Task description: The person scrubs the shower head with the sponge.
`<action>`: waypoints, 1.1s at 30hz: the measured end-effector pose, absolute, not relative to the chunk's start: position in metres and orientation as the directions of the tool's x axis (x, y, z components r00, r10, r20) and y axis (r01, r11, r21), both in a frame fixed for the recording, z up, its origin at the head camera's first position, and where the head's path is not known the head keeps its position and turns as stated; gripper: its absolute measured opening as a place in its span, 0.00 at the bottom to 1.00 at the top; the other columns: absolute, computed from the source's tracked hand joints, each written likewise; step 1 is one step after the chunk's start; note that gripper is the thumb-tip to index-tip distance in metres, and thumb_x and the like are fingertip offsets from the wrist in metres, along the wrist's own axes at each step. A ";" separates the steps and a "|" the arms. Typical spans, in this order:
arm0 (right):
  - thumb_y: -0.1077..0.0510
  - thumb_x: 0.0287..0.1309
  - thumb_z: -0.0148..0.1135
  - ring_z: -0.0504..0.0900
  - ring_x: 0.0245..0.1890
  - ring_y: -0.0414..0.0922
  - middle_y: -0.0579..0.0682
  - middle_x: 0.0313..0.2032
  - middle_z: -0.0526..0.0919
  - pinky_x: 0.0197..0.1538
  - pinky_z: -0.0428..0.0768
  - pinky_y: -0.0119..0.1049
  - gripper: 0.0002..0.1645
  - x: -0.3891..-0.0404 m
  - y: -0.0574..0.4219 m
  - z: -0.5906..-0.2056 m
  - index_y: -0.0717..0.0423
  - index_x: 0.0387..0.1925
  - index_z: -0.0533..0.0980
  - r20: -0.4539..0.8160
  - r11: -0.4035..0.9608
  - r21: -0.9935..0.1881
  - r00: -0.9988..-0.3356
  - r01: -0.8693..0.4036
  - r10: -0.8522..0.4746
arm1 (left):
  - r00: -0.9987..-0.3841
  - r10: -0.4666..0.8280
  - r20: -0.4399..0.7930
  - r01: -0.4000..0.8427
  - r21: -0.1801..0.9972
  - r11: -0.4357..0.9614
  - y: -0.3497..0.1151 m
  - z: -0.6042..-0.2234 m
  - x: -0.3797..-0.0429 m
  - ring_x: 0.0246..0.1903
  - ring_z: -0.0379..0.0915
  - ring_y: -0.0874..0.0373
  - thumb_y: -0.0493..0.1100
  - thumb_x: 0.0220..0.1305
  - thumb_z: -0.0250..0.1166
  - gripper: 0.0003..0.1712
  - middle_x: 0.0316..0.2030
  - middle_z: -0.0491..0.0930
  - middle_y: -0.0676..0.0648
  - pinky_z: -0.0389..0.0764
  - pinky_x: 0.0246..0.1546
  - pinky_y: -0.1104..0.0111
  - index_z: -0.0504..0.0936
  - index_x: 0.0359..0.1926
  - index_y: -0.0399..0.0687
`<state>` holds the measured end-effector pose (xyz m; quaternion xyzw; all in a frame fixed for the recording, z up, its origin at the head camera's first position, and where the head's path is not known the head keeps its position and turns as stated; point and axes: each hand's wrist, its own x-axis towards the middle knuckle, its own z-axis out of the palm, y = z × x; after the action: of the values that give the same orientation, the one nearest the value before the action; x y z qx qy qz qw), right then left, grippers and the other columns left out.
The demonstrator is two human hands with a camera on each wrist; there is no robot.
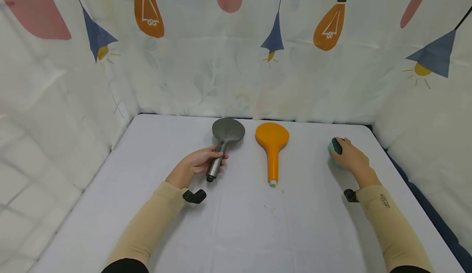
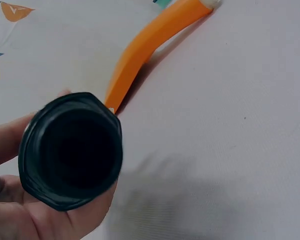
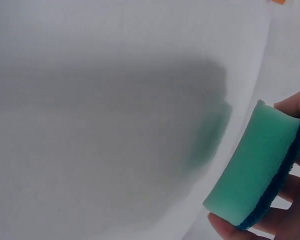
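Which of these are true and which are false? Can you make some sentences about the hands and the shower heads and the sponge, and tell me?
1. The left hand grips the handle of the grey shower head. True.
2. The orange shower head is held in the air. False: it lies on the white table, and no hand touches it.
3. The right hand holds a green sponge with a dark blue scrubbing side. True.
4. The sponge lies between the two shower heads. False: it is to the right of both.
5. The orange shower head lies left of the grey one. False: it lies to its right.
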<state>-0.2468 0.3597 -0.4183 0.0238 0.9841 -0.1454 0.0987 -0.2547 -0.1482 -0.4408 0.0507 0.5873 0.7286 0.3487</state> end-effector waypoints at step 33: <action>0.53 0.72 0.62 0.65 0.71 0.63 0.56 0.78 0.56 0.66 0.68 0.63 0.40 -0.241 0.239 -0.398 0.54 0.79 0.59 0.263 0.815 -0.379 -0.895 -0.439 -0.360 | -0.723 0.643 -0.254 -0.298 0.954 0.041 -0.156 -0.425 -0.231 0.38 0.70 0.59 0.36 0.82 0.45 0.33 0.47 0.70 0.47 0.75 0.42 0.63 0.44 0.79 0.35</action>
<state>-0.2410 0.2393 -0.3976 -0.2106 0.9483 -0.2196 -0.0898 -0.2307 -0.1561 -0.4249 0.1360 0.6328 0.6790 0.3464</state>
